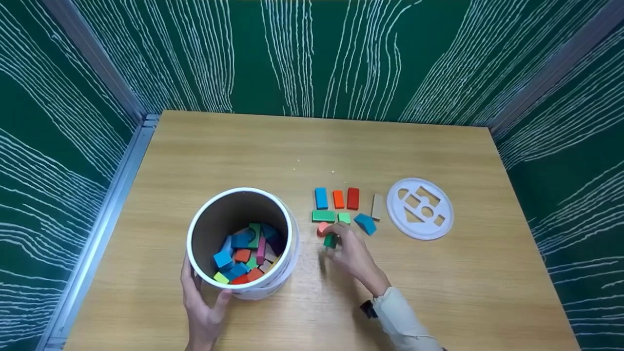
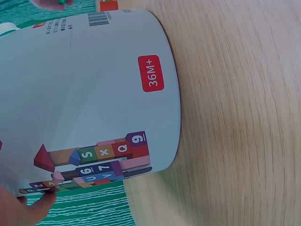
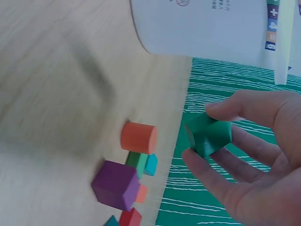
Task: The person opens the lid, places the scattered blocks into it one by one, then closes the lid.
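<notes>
My left hand (image 1: 202, 309) holds the near left side of a white bucket (image 1: 286, 265), its thumb at the front just under the rim. Mixed coloured blocks (image 1: 248, 256) lie inside the bucket. In the right wrist view my right hand (image 3: 258, 155) pinches a small green block (image 3: 209, 134) between thumb and fingertips, above the table. Beside it stand an orange cylinder (image 3: 138, 137) and a purple cube (image 3: 114, 185); the cube is hidden by the hand in the head view. In the left wrist view, a printed block picture covers part of the bucket (image 2: 103, 80).
Beyond my right hand lie blue (image 1: 321, 198), orange (image 1: 338, 199), red (image 1: 353, 199) and green blocks (image 1: 323, 216), a light green block (image 1: 344, 217), a blue piece (image 1: 365, 224) and a plain wooden block (image 1: 377, 206). Right of them is a white lid (image 1: 420, 231) with shaped holes.
</notes>
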`<control>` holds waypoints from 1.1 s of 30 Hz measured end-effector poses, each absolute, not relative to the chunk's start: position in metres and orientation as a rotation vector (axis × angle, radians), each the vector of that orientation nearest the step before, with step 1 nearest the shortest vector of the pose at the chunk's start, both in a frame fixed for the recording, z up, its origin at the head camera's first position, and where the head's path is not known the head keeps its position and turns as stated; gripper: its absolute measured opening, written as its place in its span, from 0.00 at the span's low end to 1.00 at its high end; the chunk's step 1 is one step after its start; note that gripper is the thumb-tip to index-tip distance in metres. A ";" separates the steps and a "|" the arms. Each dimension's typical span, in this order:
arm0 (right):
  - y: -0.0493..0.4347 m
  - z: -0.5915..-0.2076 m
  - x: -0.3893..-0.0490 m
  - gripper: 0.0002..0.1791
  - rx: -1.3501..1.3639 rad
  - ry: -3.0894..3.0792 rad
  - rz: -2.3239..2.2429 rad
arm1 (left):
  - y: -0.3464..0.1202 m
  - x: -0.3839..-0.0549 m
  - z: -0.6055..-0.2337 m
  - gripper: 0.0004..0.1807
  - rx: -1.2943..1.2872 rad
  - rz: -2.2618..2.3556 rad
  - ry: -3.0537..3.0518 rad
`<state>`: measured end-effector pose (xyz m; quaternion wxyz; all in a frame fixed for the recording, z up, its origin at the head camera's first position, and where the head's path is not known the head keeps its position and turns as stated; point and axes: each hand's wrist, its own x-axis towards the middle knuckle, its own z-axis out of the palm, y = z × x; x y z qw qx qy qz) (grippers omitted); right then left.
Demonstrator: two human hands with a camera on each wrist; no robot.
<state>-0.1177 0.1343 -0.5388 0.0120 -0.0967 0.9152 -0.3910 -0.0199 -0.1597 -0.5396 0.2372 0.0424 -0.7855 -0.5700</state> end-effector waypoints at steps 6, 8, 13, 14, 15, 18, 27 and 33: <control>0.136 -0.527 -0.119 0.17 -0.353 2.892 -1.200 | -0.160 -0.020 -0.540 0.50 0.120 -1.567 -2.153; 0.136 -0.522 -0.119 0.18 -0.334 2.876 -1.212 | -0.160 -0.020 -0.540 0.50 0.119 -1.568 -2.149; 0.136 -0.513 -0.119 0.21 -0.319 2.831 -1.257 | -0.160 -0.020 -0.540 0.50 0.116 -1.562 -2.146; 0.136 -0.511 -0.119 0.20 -0.334 2.837 -1.256 | -0.160 -0.020 -0.540 0.50 0.106 -1.564 -2.138; 0.135 -0.510 -0.119 0.20 -0.350 2.844 -1.256 | -0.160 -0.020 -0.541 0.50 0.101 -1.566 -2.134; 0.135 -0.506 -0.119 0.19 -0.386 2.873 -1.237 | -0.160 -0.020 -0.542 0.51 0.078 -1.558 -2.126; 0.131 -0.488 -0.120 0.19 -0.386 2.876 -1.193 | -0.161 -0.020 -0.541 0.51 0.088 -1.557 -2.133; 0.130 -0.473 -0.120 0.18 -0.459 2.904 -1.193 | -0.160 -0.021 -0.540 0.51 0.104 -1.556 -2.148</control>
